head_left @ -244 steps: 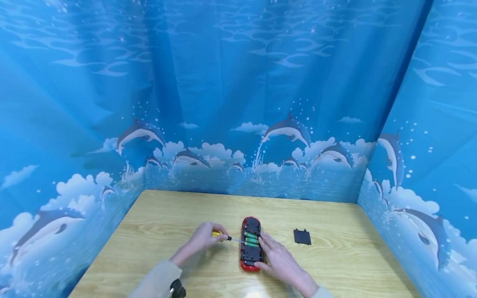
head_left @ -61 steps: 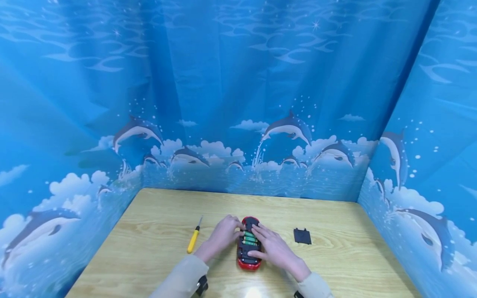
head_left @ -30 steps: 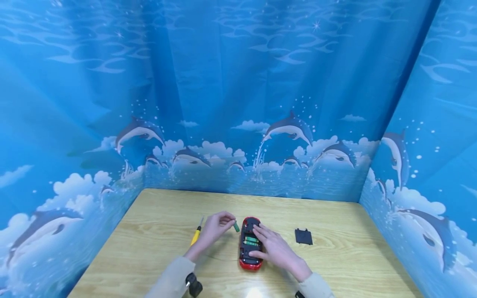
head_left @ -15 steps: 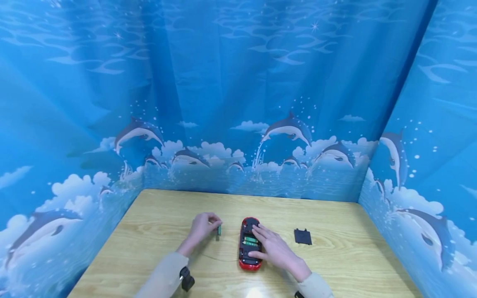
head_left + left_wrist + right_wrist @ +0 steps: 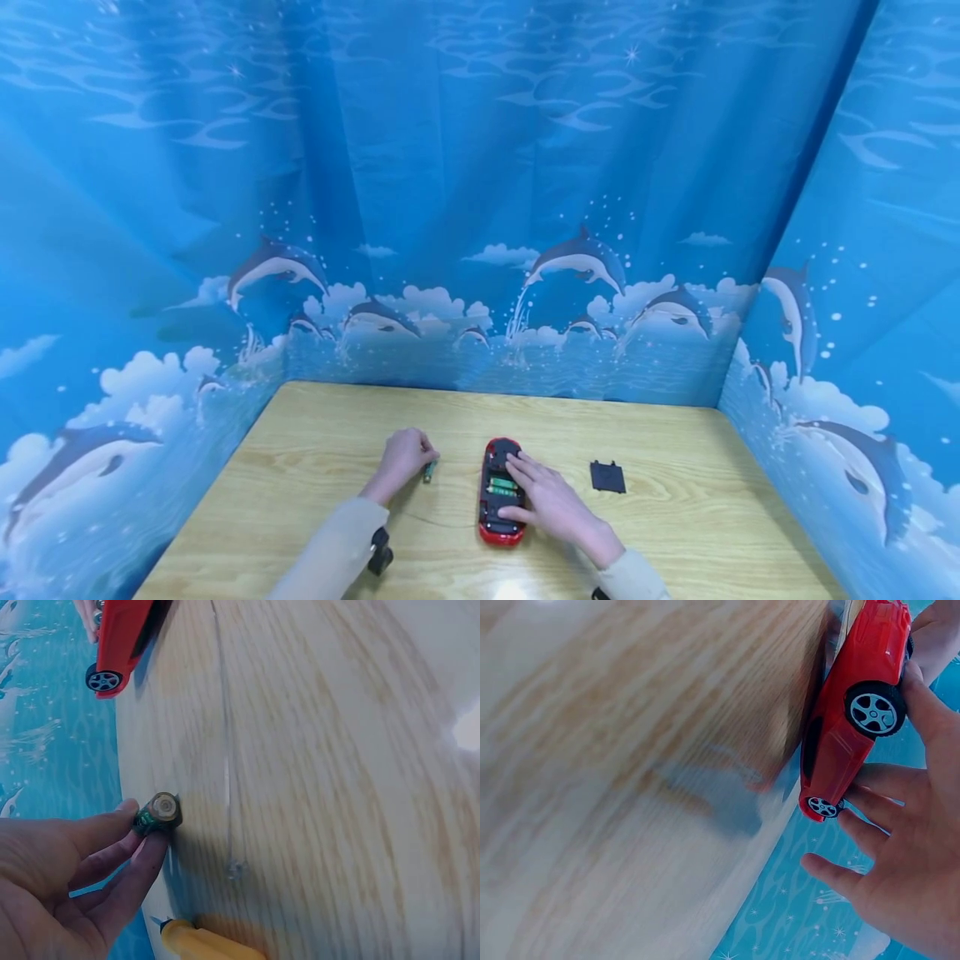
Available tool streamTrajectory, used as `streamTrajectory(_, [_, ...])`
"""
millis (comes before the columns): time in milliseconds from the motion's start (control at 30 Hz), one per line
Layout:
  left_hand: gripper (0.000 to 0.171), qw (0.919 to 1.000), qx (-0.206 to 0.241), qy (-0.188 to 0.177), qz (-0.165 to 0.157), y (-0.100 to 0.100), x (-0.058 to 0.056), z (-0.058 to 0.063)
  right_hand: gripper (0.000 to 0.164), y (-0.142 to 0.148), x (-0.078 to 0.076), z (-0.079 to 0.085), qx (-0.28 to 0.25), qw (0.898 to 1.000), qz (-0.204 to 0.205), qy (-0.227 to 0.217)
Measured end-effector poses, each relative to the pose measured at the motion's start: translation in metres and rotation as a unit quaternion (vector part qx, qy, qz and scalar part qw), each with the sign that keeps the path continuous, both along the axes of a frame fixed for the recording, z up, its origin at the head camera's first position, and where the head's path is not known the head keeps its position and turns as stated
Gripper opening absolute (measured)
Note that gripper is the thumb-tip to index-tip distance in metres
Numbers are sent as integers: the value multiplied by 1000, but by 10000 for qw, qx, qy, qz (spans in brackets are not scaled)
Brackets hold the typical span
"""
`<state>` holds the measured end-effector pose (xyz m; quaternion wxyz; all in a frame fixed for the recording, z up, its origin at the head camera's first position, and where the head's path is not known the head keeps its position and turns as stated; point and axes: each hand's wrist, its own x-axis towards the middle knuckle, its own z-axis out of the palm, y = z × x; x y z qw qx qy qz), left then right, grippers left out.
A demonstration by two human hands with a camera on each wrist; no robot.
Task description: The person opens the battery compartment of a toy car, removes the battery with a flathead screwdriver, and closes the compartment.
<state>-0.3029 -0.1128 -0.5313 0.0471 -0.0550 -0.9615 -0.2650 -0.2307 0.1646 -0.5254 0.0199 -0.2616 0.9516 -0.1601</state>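
My left hand (image 5: 406, 457) pinches a green battery (image 5: 157, 814) between thumb and fingertips, low over the table left of the toy car. In the left wrist view one end of the battery faces the camera. The red toy car (image 5: 847, 712) lies upside down, its black underside up, with two green batteries (image 5: 503, 487) in the open compartment. My right hand (image 5: 553, 502) rests on the car with straight, spread fingers, the fingertips on the underside. A yellow screwdriver (image 5: 210, 943) lies beside my left hand; in the head view it is hidden behind that arm.
A black battery cover (image 5: 607, 477) lies on the wooden table (image 5: 675, 533), right of the car. A thin line or seam (image 5: 225, 742) runs along the tabletop near my left hand. Blue dolphin-print curtains (image 5: 480, 208) enclose the table's back and sides.
My left hand laid the screwdriver down, lifted one battery out of the compartment and carried it left, down toward the table. My right hand stays on the car.
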Motion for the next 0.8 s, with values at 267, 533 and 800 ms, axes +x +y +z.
streamTrajectory(267, [16, 9998, 182, 14, -36, 1, 1, -1, 87, 0, -1, 0, -17, 10000, -6, -29])
streamTrajectory(533, [9, 9985, 540, 118, 27, 1, 0, 6, 86, 1, -2, 1, 20, 10000, 19, -54])
streamTrajectory(800, [7, 9931, 1057, 480, -164, 4, 4, 13, 86, 1, -2, 0, 23, 10000, 24, -42])
